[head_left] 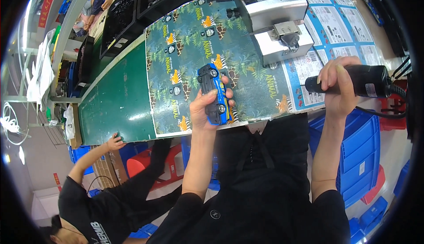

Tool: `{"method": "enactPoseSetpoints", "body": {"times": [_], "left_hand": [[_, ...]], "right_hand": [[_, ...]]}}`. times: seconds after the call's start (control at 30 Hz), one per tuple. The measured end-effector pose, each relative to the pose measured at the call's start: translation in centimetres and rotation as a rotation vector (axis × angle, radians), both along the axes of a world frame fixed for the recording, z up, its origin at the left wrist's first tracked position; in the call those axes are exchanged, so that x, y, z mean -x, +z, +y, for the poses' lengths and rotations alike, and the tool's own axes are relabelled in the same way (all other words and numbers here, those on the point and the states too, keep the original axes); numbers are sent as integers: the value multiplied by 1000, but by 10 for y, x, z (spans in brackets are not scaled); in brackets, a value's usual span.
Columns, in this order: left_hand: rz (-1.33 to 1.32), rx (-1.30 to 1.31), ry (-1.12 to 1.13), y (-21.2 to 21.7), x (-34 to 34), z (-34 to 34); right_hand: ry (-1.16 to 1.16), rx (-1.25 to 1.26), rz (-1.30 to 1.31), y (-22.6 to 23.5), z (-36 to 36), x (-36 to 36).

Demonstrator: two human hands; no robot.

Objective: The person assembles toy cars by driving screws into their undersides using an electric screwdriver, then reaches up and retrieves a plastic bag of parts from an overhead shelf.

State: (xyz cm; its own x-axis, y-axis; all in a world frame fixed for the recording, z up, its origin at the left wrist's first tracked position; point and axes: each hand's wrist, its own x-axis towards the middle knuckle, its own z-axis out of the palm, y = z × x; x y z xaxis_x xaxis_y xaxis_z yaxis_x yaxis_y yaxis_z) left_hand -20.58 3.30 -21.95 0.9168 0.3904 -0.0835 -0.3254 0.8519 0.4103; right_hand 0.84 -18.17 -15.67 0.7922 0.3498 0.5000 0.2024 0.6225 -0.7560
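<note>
A blue toy car (215, 95) with a dark underside and small wheels lies on its side in my left hand (204, 107), the thumb pressed across its base and the fingers wrapped round the far side. My right hand (339, 85) grips a black electric screwdriver (364, 80), held level with its tip pointing left toward the car. The tool and the car are well apart. Both hands are above the near edge of the bench, over printed sheets (190, 76) with a jungle animal pattern.
A metal fixture (278, 23) stands at the back of the bench. Black trays (119, 28) of small dark parts line the far left. Another person (95, 204) is at the left, a hand on the green bench top (117, 94). Blue crates (360, 151) stand below right.
</note>
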Motion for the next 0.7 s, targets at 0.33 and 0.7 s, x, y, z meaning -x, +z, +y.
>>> {"method": "enactPoseSetpoints", "body": {"times": [0.33,0.7], "left_hand": [[-145,271,-130,6,-14,-6],[-4,-208,70,25,59,23]], "right_hand": [[-47,-23,48,-2,-7,-1],[108,94,14,-17,-26,-22]]}}
